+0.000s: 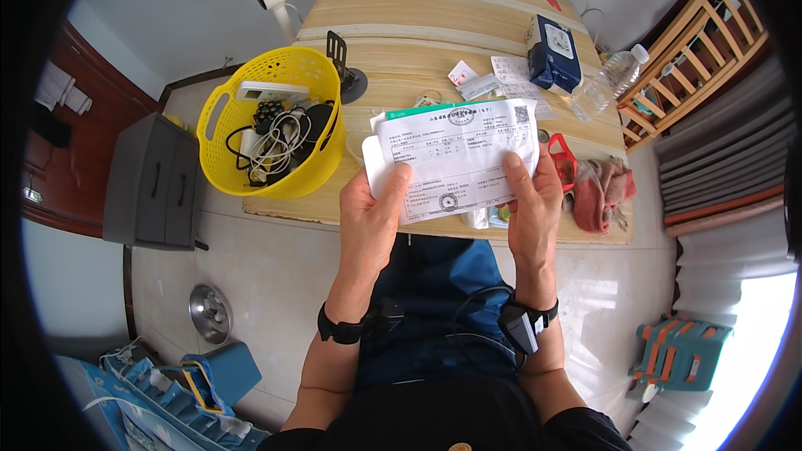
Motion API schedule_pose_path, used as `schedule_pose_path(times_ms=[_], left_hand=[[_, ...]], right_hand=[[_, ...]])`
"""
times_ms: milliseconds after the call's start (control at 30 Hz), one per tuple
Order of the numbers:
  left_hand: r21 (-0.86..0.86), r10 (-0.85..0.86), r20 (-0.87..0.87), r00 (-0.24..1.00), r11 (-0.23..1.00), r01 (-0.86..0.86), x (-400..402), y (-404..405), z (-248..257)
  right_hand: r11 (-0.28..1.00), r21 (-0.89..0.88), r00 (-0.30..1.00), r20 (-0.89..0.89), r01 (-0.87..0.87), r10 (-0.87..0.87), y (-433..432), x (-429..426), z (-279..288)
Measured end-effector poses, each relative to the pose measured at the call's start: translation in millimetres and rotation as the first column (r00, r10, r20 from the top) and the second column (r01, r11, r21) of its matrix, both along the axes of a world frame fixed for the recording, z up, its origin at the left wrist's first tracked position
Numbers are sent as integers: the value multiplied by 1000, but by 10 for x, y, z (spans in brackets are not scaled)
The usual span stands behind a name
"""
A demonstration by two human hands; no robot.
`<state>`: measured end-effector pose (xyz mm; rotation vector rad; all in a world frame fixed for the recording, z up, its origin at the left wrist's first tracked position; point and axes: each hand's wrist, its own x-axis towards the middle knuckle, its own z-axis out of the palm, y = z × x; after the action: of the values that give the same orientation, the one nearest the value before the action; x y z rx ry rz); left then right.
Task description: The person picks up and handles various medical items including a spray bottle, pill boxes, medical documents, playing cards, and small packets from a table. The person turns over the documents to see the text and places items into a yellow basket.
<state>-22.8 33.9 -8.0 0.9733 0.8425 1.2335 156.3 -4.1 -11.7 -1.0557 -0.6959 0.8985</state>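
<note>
A stack of papers [463, 163] spans both my hands above the table's front edge. The top sheet is printed with writing, round stamps and a square code; a green edge [426, 110] and white card-like corners show behind it. My left hand [374, 200] pinches the left side, thumb on top. On the right side, my right hand [536, 197] grips it the same way, with its fingers mostly hidden. Close to that hand lie a red strap loop [566, 160] and a red and grey cloth [601, 194]. Partly covered small packets [489, 217] lie below the papers.
A yellow plastic basket [276, 185] with cables and small devices stands at the table's left. Behind the papers are a black slotted spatula [336, 53], a playing card [462, 73], handwritten notes [510, 67], a wipes pack [554, 53] and a clear plastic bottle [608, 84].
</note>
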Motion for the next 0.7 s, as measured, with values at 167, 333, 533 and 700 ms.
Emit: schedule_pose_path(times_ms=[167,333,533,700], left_hand=[[-3,-11,8,1000,1000,11,16,11,32],[-2,-8,-24,1000,1000,8,38,9,53],[12,-12,-56,998,1000,13,80,20,26],[31,-38,-56,998,999,40,103,2,22]], right_hand=[[999,-41,1000,16,5,-5,-42,-7,50],[999,-5,998,25,53,-53,-50,-1,41],[998,-50,999,26,46,-45,-112,45,67],[997,-56,999,22,49,-47,-143,77,72]])
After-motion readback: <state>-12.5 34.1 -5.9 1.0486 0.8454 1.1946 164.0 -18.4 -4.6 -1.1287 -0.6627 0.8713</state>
